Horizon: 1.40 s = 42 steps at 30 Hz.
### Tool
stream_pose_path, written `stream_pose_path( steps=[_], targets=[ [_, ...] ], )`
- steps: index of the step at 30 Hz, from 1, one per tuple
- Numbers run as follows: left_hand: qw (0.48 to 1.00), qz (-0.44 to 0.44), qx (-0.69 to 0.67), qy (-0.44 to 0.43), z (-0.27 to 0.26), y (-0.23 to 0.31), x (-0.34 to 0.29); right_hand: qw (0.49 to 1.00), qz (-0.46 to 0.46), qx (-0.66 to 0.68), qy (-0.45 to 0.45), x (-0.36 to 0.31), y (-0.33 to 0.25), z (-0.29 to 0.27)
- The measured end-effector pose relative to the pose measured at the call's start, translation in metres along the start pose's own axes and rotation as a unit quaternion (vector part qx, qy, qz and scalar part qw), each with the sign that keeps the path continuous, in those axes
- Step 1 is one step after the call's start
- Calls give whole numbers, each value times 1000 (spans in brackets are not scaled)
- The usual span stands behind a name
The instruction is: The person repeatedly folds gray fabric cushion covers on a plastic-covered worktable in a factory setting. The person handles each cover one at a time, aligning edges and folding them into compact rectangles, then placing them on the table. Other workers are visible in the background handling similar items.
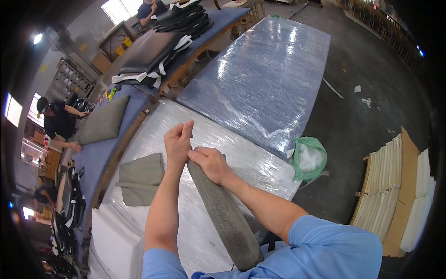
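My left hand (178,142) is raised over the plastic-wrapped surface, its fingers curled closed; whatever they may hold is hidden. Close beside its wrist, my right hand (210,163) grips the upper end of a long, narrow grey-green upholstered cushion (220,216). The cushion slants down toward my body, its lower end resting near my blue shirt. To the left of my left forearm, a folded piece of grey-green fabric (141,180) lies flat on the wrapped surface (260,179).
Beyond lies a large blue wrapped panel (265,79), with a green bag of white stuffing (310,159) at its near corner. On the left, a person handles a grey-green cushion (103,122) on a long blue table (134,100). White foam sheets (383,186) stand at right.
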<state>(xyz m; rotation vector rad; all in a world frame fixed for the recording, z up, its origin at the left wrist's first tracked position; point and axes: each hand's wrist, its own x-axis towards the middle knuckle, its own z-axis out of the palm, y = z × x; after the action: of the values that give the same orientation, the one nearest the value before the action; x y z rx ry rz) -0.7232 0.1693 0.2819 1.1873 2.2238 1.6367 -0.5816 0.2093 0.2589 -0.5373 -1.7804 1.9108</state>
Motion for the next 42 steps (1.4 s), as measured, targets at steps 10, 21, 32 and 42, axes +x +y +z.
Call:
stream_pose_path(
  steps=[10, 21, 32, 42],
  targets=[
    [985, 45, 135, 96, 13, -5, 11, 1000, -9, 4, 18, 0, 10, 3],
    [952, -158, -214, -148, -40, -14, 2, 972, -194, -46, 121, -10, 14, -11],
    [888, -194, -295, -294, -43, -8, -39, 976, -133, 57, 166, 3, 29, -27],
    [960, -170, -120, -187, -10, 9, -69, 988, -47, -92, 116, 69, 4, -20]
  ],
)
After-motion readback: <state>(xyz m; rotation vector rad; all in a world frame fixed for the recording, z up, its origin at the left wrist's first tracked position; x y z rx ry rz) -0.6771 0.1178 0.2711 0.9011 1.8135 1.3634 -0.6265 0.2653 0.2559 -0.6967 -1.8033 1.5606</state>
